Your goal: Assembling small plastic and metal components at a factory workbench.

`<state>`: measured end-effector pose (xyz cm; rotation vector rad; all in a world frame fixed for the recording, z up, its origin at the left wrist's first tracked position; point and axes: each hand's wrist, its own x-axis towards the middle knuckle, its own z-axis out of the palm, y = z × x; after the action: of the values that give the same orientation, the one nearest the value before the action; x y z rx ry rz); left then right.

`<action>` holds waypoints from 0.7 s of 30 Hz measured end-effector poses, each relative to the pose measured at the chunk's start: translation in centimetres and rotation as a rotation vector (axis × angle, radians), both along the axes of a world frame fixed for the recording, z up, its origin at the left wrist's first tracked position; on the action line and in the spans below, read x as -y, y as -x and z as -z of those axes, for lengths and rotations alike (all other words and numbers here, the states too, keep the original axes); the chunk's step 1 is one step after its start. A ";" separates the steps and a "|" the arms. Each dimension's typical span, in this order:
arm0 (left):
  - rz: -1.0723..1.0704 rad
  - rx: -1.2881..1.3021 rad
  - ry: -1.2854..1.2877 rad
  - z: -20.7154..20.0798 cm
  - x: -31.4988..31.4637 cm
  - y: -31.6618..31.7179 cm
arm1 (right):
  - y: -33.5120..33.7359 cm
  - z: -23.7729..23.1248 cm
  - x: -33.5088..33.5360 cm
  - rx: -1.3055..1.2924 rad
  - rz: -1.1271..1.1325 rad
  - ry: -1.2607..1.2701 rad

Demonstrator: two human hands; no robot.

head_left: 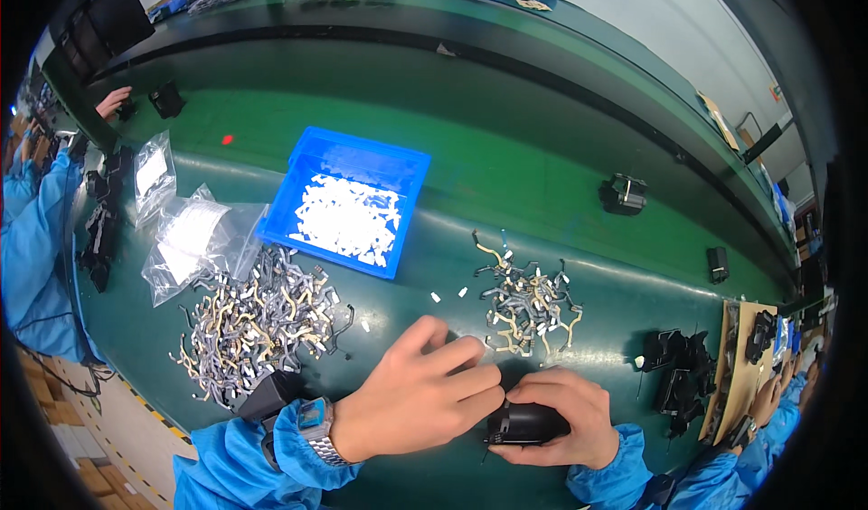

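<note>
A black case [529,426] is gripped in the right hand [579,412], on the near side of a small pile of wires [535,307]; the left hand [425,388] is curled at the case's left end — whether anything is pinched there cannot be told. White pieces [348,216] are held in a blue bin [348,154]

Left grip [425,397] back-up, fingers [459,357] bent — right grip [583,412] curved just beside, thumb [532,455] lower.

No readable text, labels, numbers or signs
</note>
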<state>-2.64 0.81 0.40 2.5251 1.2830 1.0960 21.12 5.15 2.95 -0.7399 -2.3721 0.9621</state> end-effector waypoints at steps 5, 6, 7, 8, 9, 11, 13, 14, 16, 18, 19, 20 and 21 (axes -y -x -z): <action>-0.047 -0.097 0.071 0.0 0.0 0.3 | -1.0 0.3 -1.3 0.119 -0.076 0.066; -0.041 -0.096 0.068 -0.2 -0.2 0.5 | -1.3 0.4 -1.5 0.152 -0.096 0.031; 0.046 0.033 0.150 -0.7 -0.4 0.6 | -1.6 0.4 -1.6 0.184 -0.119 -0.004; 0.134 0.162 0.232 -0.9 -0.5 0.7 | -1.9 0.4 -1.7 0.184 -0.115 -0.006; 0.139 0.162 0.229 -0.9 -0.5 0.8 | -2.1 0.3 -1.8 0.238 -0.149 -0.016; 0.301 0.177 0.308 -0.8 -0.4 0.8 | -2.3 0.2 -1.9 0.291 -0.178 -0.028; 0.296 0.154 0.293 -0.4 -0.4 0.6 | -2.2 0.3 -2.0 0.304 -0.199 -0.045; 0.281 0.155 0.274 -0.3 -0.5 0.6 | -1.9 0.0 -1.9 0.304 -0.196 -0.047; 0.265 0.153 0.253 -0.3 -0.5 0.6 | -1.3 -1.1 -1.7 0.290 -0.078 -0.026; 0.241 0.137 0.258 -0.2 -0.3 0.7 | -1.7 -1.1 -1.5 0.214 -0.070 -0.076; 0.243 0.139 0.257 -0.1 -0.3 0.6 | -2.0 -1.0 -1.3 0.142 -0.055 -0.121; 0.230 0.140 0.249 0.0 -0.3 0.5 | -1.9 -1.0 -1.0 0.132 -0.031 -0.118; 0.216 0.140 0.241 0.1 -0.3 0.4 | -2.0 -0.7 -0.9 0.134 -0.030 -0.119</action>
<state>-3.06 1.11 0.31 2.3002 1.0113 0.9866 23.11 6.08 3.62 -0.7456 -2.5383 0.7978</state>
